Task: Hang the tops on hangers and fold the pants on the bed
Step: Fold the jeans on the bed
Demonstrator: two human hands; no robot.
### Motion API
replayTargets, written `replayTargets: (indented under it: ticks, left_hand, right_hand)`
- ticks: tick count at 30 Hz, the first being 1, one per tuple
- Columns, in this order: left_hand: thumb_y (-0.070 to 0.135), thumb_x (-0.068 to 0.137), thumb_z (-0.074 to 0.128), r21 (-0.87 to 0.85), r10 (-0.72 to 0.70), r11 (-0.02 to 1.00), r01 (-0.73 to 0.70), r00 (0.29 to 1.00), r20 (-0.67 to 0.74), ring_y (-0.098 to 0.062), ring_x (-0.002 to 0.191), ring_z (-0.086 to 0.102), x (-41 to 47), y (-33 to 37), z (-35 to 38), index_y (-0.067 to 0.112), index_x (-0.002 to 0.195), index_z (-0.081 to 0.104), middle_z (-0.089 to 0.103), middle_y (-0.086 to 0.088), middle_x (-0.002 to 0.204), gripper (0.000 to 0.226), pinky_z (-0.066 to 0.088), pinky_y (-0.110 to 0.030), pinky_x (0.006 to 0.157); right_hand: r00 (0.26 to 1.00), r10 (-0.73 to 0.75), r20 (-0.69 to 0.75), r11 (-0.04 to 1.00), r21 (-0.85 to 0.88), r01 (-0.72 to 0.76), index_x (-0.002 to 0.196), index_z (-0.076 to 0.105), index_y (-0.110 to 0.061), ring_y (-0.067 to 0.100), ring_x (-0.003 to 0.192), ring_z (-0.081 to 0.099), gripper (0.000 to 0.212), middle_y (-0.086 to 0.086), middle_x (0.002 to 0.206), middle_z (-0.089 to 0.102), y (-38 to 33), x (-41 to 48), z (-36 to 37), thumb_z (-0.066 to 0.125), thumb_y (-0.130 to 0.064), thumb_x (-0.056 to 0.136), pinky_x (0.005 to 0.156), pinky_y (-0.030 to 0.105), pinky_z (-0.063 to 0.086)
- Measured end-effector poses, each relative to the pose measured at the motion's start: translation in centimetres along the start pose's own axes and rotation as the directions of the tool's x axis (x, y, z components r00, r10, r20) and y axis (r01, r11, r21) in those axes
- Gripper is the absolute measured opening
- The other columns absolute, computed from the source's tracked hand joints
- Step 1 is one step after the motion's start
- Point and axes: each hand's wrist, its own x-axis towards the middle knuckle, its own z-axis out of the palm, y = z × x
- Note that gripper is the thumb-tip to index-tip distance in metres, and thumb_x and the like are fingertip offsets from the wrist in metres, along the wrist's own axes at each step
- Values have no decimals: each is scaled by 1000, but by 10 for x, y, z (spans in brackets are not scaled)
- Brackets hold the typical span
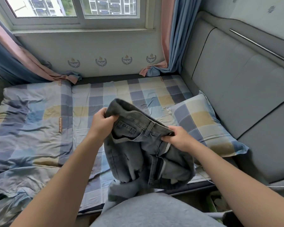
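A pair of grey denim jeans hangs bunched above the bed, held up by the waistband. My left hand grips the waistband's left end with curled fingers. At the waistband's right end, near the button and open zip, my right hand pinches the cloth. The legs droop in a crumpled heap onto the bed's front edge and against my grey-clad body. No tops or hangers are in view.
A checked quilt lies rumpled over the bed's left half. A checked pillow leans against the grey padded headboard on the right. Curtains hang beside the window at the back wall.
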Motion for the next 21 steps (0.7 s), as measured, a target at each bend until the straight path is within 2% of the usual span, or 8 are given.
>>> replayTargets:
  ticks: [4,7,9,12,14,17,19,21]
  left_hand:
    - [22,85,79,35,-79,997,72,956,282,-12,81,72,-5,1,-5,13,116,62,70,-6,101,36,57,-24,64]
    - [46,84,77,232,-242,959,165,902,357,-15,93,71,-8,-15,9,21,122,61,69,-2,110,48,58,-31,74]
    - [44,83,78,267,-241,953,144,893,380,-17,93,70,-12,-27,25,19,119,61,70,-3,107,47,59,-30,76]
    - [24,89,74,322,-82,946,-48,922,378,-18,79,68,-17,-41,51,17,106,65,71,-2,89,21,54,-28,66]
    - [13,89,68,389,29,907,-161,946,324,-22,77,64,-17,-45,60,24,89,65,68,0,80,11,46,-29,61]
    - [0,84,59,500,86,849,-168,979,185,-24,78,59,-10,-49,59,25,84,62,65,-3,81,24,37,-28,57]
    - [2,87,59,544,130,825,-152,988,79,-27,79,59,-5,-47,51,22,96,65,65,-6,88,22,38,-29,60]
    - [13,92,65,531,178,823,-203,979,99,-26,75,59,1,-44,44,21,97,67,66,-6,85,10,40,-29,61]
  right_hand:
    - [1000,8,5,969,246,-9,98,73,-15,17,94,69,12,4,97,76,-24,-3,-15,74,-15,87,88,30,50]
    - [993,55,101,907,410,-92,105,73,-9,27,105,66,40,9,106,73,-40,-1,-24,74,-43,83,95,41,47]
    - [992,23,127,899,431,-76,103,72,-5,29,92,68,25,17,101,71,-50,-3,-23,69,-25,89,85,40,52]
    - [983,-68,170,900,437,-14,95,67,-2,24,72,65,10,18,88,66,-65,-9,-18,59,3,92,66,31,54]
    - [980,-164,111,932,344,117,92,66,-1,20,75,62,8,14,85,65,-68,-12,-21,61,5,90,69,30,51]
    - [949,-301,-96,952,-92,293,83,66,-10,15,67,56,8,9,71,63,-64,-11,-29,64,-2,83,67,33,46]
    - [901,-360,-242,884,-398,246,82,62,-17,21,65,55,11,4,68,61,-52,-8,-37,64,-7,80,64,36,46]
    - [872,-372,-318,819,-555,147,84,54,-16,26,67,54,16,0,68,58,-40,-5,-44,64,-5,79,60,38,46]
